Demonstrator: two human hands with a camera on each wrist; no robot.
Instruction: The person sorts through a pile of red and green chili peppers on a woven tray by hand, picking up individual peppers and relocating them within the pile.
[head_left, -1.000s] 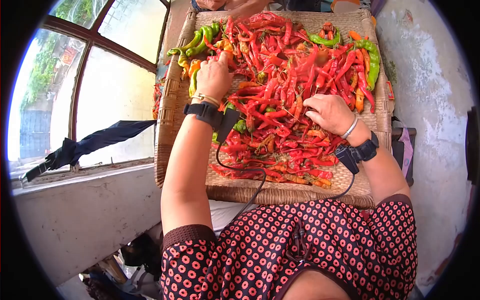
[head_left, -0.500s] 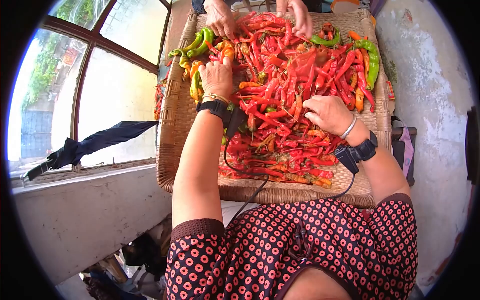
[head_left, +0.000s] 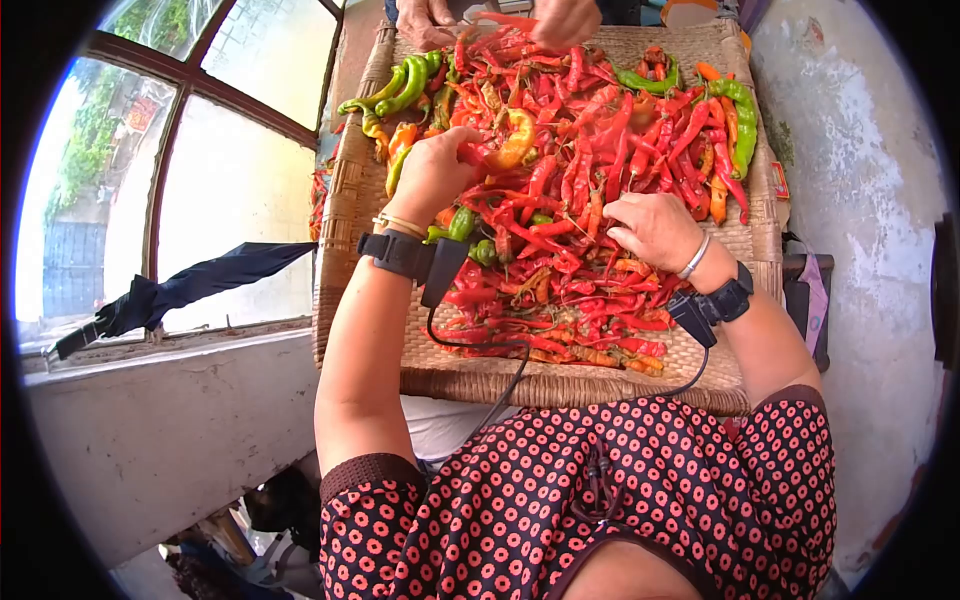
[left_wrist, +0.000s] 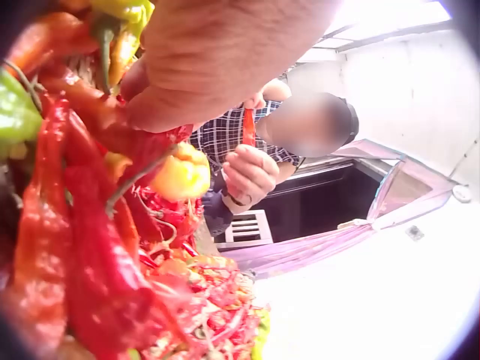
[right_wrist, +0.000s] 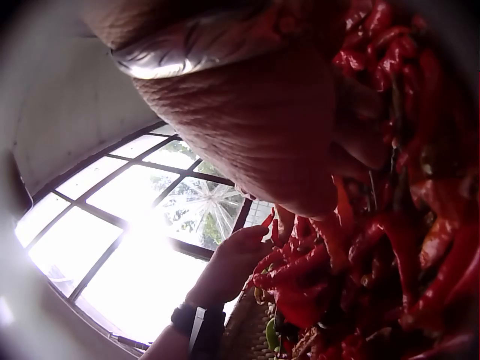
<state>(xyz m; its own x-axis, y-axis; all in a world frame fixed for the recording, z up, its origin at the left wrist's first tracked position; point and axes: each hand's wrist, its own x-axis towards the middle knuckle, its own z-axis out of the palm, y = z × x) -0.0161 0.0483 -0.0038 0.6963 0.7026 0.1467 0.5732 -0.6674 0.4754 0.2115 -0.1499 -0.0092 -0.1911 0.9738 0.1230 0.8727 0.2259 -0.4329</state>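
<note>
The left hand (head_left: 432,174) pinches a red pepper (head_left: 470,155), an orange pepper (head_left: 516,146) just to its right curving toward the far side.

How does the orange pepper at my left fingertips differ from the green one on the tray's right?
The orange pepper is yellowish orange, the green pepper bright green. The orange pepper is beside the left hand, the green pepper near the right edge of the tray. The green pepper looks longer than the orange pepper. Both are curved.

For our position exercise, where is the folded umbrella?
In the head view, the umbrella slants across the window at left, its upper end beside the woven tray.
</note>
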